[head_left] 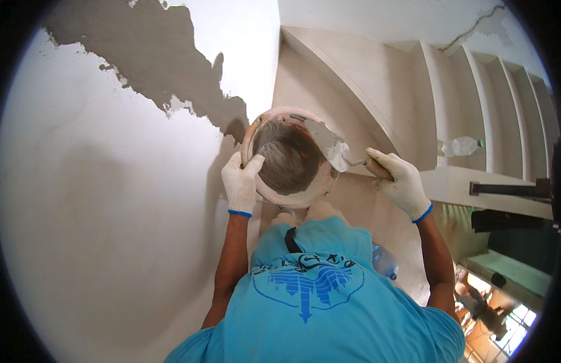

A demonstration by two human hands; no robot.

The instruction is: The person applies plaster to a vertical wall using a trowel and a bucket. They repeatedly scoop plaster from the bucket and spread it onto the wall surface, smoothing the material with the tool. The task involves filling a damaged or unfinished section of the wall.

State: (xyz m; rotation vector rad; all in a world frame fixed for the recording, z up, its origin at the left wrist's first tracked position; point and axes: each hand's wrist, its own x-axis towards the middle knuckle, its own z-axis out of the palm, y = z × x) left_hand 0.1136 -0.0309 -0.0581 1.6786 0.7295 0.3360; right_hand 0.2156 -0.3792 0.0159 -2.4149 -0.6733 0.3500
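Observation:
In front of me is a round, mortar-smeared basin (314,197) with a pinkish rim, holding wet grey mortar (286,160). My left hand (241,184), in a white knit glove with a blue cuff, grips its left rim, thumb over the inside. My right hand (403,183), gloved the same way, is closed round the wooden handle of a trowel (324,140). The trowel's blade, coated with mortar, lies over the right part of the basin. Wet grey mortar (153,54) covers a ragged diagonal band on the white wall beside the basin.
Pale stairs (407,91) rise at the right, with a clear plastic bottle (462,146) lying on a step. A blue-tinted bottle (384,262) is by my right side. A dark metal rail (510,189) juts in at the far right. The white wall (81,212) stands close on the left.

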